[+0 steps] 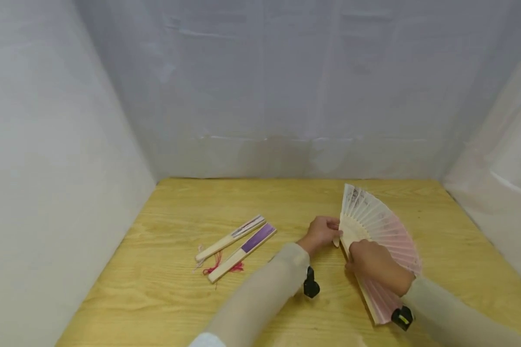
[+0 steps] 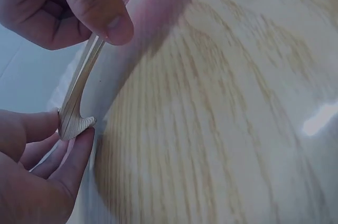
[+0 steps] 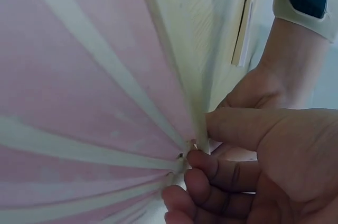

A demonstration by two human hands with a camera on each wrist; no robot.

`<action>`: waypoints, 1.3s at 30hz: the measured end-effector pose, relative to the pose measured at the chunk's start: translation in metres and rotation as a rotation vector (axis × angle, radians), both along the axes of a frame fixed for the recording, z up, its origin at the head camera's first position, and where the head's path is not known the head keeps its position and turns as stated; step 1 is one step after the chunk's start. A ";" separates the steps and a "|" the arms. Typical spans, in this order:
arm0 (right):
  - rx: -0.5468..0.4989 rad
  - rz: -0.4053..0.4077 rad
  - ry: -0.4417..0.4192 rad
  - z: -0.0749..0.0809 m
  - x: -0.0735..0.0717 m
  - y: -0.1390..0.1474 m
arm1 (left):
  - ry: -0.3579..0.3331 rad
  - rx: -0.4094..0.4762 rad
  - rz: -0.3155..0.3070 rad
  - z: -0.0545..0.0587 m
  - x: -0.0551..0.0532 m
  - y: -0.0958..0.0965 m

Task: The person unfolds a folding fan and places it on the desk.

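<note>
A folding fan (image 1: 386, 231) with pale ribs is spread out at the right of the table, its cloth shading from white to pink. My left hand (image 1: 324, 233) pinches its narrow wooden end; in the left wrist view the thumb and fingertips lie on both sides of the curved rib end (image 2: 74, 113). Over the near part of the fan, my right hand (image 1: 379, 265) pinches the outer rib close to the narrow end. The right wrist view shows that thumb on the pale outer rib (image 3: 182, 60), fingers curled opposite. Part of the pink cloth is hidden under the right forearm.
Left of the hands lie two folded fans, one with a purple panel (image 1: 258, 238) and one with a whitish patterned panel (image 1: 248, 226). A red tassel (image 1: 236, 266) lies by the purple one. The wooden table (image 1: 156, 289) meets white sheeting (image 1: 286, 96) behind and on both sides.
</note>
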State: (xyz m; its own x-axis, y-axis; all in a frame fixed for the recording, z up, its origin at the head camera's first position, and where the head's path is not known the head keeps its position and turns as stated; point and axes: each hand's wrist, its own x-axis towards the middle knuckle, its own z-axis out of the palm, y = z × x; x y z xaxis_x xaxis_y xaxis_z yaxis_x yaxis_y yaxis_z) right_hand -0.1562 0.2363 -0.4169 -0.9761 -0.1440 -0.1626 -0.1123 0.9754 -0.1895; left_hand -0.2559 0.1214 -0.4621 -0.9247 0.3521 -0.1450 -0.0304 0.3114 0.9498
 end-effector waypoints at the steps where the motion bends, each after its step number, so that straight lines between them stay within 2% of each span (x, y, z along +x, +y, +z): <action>1: -0.005 -0.002 -0.006 -0.001 0.001 0.001 | -0.002 -0.006 -0.009 0.000 0.001 0.001; 5: -0.028 -0.014 -0.031 -0.003 0.002 0.004 | -0.010 -0.023 -0.026 -0.001 0.003 0.002; 12: -0.060 -0.031 -0.068 -0.005 0.000 0.002 | 0.014 -0.069 -0.016 0.002 0.004 0.001; 20: -0.062 -0.035 -0.067 -0.007 -0.002 0.000 | 0.038 -0.082 -0.017 0.001 0.002 -0.004; 24: -0.050 -0.035 -0.040 -0.006 -0.001 0.002 | 0.050 -0.083 -0.040 0.002 0.003 -0.005; 31: -0.026 -0.036 0.020 -0.003 0.001 0.000 | 0.016 -0.069 -0.016 0.006 0.005 -0.008; 39: 0.037 -0.012 0.062 0.001 -0.004 -0.014 | -0.084 0.006 -0.015 0.009 -0.002 -0.022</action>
State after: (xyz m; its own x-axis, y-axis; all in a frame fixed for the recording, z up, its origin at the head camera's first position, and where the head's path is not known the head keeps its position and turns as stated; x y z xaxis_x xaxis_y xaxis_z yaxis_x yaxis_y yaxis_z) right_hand -0.1598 0.2223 -0.4163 -0.9861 -0.1270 -0.1071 -0.1107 0.9830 -0.1465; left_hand -0.2578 0.0990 -0.4535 -0.9039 0.3673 -0.2193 -0.1050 0.3067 0.9460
